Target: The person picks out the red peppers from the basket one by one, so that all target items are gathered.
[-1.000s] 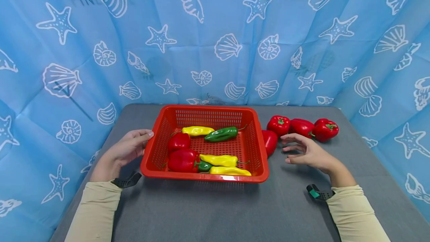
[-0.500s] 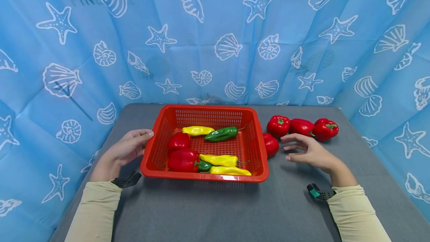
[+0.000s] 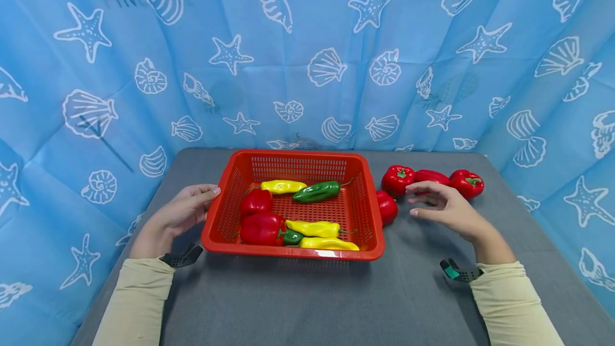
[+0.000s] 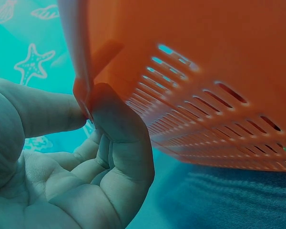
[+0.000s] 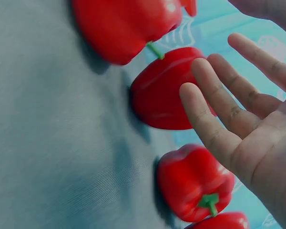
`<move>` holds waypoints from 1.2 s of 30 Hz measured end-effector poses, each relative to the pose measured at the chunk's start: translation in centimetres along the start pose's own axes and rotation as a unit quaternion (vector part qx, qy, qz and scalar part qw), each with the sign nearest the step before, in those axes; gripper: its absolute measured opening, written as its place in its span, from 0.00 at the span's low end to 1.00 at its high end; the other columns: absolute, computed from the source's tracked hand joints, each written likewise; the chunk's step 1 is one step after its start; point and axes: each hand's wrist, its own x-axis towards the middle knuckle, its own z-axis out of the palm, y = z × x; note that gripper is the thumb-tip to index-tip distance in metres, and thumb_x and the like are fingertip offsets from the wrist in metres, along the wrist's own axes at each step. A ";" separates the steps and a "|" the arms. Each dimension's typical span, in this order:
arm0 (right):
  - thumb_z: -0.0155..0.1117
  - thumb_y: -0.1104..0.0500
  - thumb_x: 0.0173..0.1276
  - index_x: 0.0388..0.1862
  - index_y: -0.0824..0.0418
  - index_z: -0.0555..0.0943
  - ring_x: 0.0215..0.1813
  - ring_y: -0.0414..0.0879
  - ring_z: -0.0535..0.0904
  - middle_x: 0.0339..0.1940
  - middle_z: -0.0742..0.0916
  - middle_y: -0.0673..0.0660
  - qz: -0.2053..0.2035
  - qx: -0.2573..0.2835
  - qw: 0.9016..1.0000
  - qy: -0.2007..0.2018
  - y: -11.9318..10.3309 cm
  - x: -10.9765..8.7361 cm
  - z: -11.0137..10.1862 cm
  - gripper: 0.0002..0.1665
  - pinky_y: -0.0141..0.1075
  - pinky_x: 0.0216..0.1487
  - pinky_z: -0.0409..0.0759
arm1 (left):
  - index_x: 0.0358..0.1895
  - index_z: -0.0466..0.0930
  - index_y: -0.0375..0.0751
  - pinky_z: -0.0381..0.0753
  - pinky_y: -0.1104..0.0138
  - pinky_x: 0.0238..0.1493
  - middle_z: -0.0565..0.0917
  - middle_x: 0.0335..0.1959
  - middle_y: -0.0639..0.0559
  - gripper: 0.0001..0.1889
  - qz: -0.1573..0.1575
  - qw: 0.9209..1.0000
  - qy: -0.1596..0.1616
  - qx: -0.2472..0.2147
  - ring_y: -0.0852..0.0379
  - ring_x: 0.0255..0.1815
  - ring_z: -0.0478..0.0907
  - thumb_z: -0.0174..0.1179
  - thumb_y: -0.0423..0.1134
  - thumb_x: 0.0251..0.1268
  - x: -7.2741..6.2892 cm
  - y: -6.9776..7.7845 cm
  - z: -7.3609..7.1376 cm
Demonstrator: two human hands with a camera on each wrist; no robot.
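Note:
My left hand pinches the left rim of the red plastic basket between thumb and curled index finger, as the left wrist view shows. Inside the basket lie red bell peppers, long yellow peppers and a long green pepper. On the right, my right hand hovers with fingers spread and loosely bent, holding nothing. Just left of its fingertips, a red bell pepper rests against the basket's right side. Beyond the hand are more red bell peppers, one partly hidden by it.
A grey cloth-covered table carries everything. Behind it and along both sides hangs a blue curtain with white shell and starfish prints. The row of red bell peppers ends at the right with one pepper near the table's back.
The red bell pepper beside the basket has turned and now looks rounder. My right hand has drawn slightly to the right, away from it. The left hand and basket have stayed put.

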 end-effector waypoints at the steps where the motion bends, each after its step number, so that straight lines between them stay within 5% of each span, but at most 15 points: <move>1: 0.75 0.63 0.69 0.72 0.62 0.74 0.60 0.47 0.87 0.67 0.80 0.59 -0.003 0.001 1.000 0.003 -0.3 0.1 -0.1 0.35 0.35 0.51 0.90 | 0.63 0.73 0.30 0.91 0.60 0.52 0.89 0.46 0.52 0.16 -0.001 1.000 0.001 0.000 0.58 0.44 0.90 0.50 0.39 0.87 0.0 0.0 0.0; 9: 0.72 0.66 0.70 0.72 0.66 0.73 0.60 0.43 0.85 0.66 0.82 0.60 -0.036 0.005 0.999 0.014 -2.8 1.1 -0.6 0.33 0.34 0.50 0.90 | 0.64 0.72 0.30 0.91 0.59 0.53 0.90 0.47 0.52 0.17 -0.005 1.000 0.003 0.003 0.57 0.45 0.90 0.50 0.40 0.86 -0.1 0.2 0.1; 17: 0.74 0.64 0.69 0.71 0.58 0.77 0.64 0.47 0.83 0.67 0.82 0.54 -0.029 -0.013 0.999 0.032 -5.8 2.8 -0.2 0.32 0.34 0.50 0.90 | 0.64 0.72 0.30 0.91 0.60 0.53 0.90 0.47 0.52 0.17 -0.001 1.000 -0.003 0.006 0.57 0.45 0.90 0.50 0.40 0.87 -0.1 0.3 0.1; 36: 0.71 0.67 0.71 0.72 0.62 0.76 0.67 0.50 0.82 0.70 0.80 0.58 -0.127 0.048 0.990 -0.042 -11.8 8.8 3.4 0.31 0.37 0.56 0.89 | 0.62 0.75 0.32 0.91 0.61 0.52 0.89 0.46 0.52 0.15 0.002 1.000 -0.004 0.002 0.58 0.44 0.89 0.48 0.39 0.88 -0.1 0.0 -0.1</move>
